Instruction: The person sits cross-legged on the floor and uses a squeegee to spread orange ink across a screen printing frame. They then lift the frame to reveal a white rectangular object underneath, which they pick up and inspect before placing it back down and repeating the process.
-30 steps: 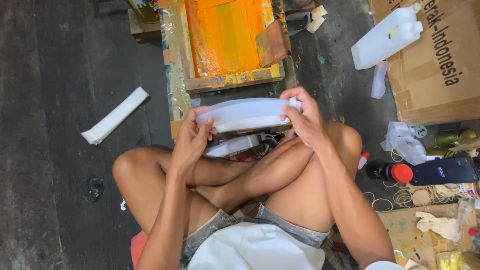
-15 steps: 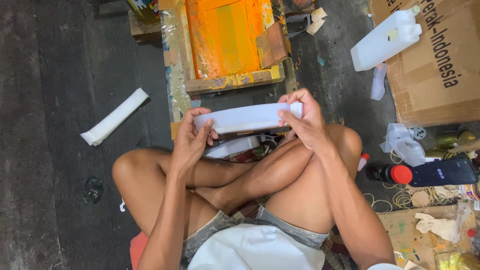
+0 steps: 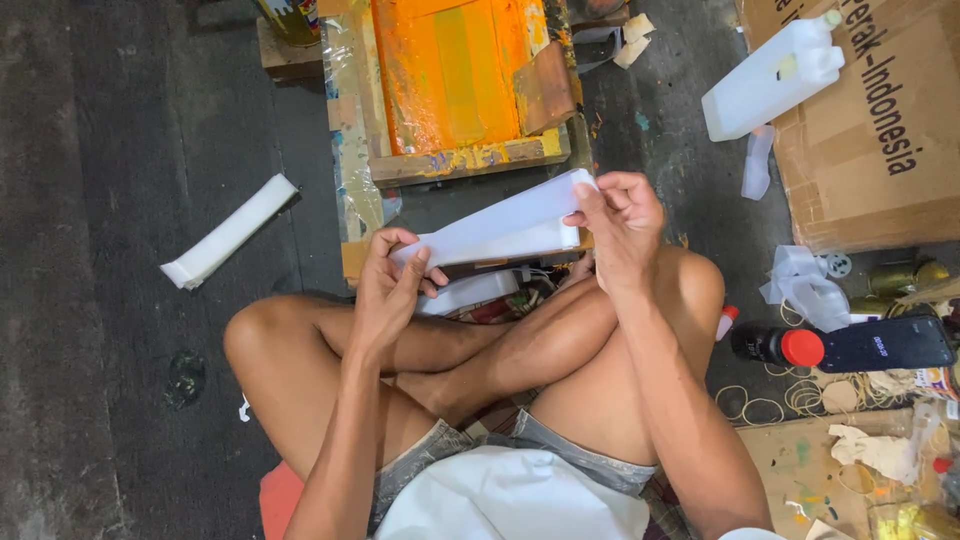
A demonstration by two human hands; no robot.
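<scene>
Head view: a person sits cross-legged on the dark floor [image 3: 100, 150] and holds a long, thin stack of white sheets [image 3: 495, 228] in the air above the knees, just in front of a wooden printing frame [image 3: 455, 75] whose mesh is covered in orange ink. The left hand [image 3: 392, 285] is curled around the stack's lower left end, thumb on top and fingers underneath, closed firmly on it. The right hand [image 3: 620, 225] pinches the raised right end, thumb and fingertips closed on the corner and the other fingers loosely bent. The stack runs tilted, its right end higher and nearer the frame. By the look of it, the step in hand is gathering and squaring this stack between both hands. A second white bundle [image 3: 470, 292] lies just below, resting by the shins. A brown wooden block [image 3: 545, 88] lies on the frame's right edge, and a folded white strip [image 3: 228, 232] lies well apart on the floor to the left. To the right are a white plastic jug [image 3: 770, 75] leaning on a cardboard box [image 3: 880, 140], a black bottle with a red cap [image 3: 850, 347] and loose rubber bands [image 3: 770, 405]. Any further handling calls for even pressure at both ends so the sheets stay aligned, and for keeping the stack's edge clear of the wet-looking orange ink.
</scene>
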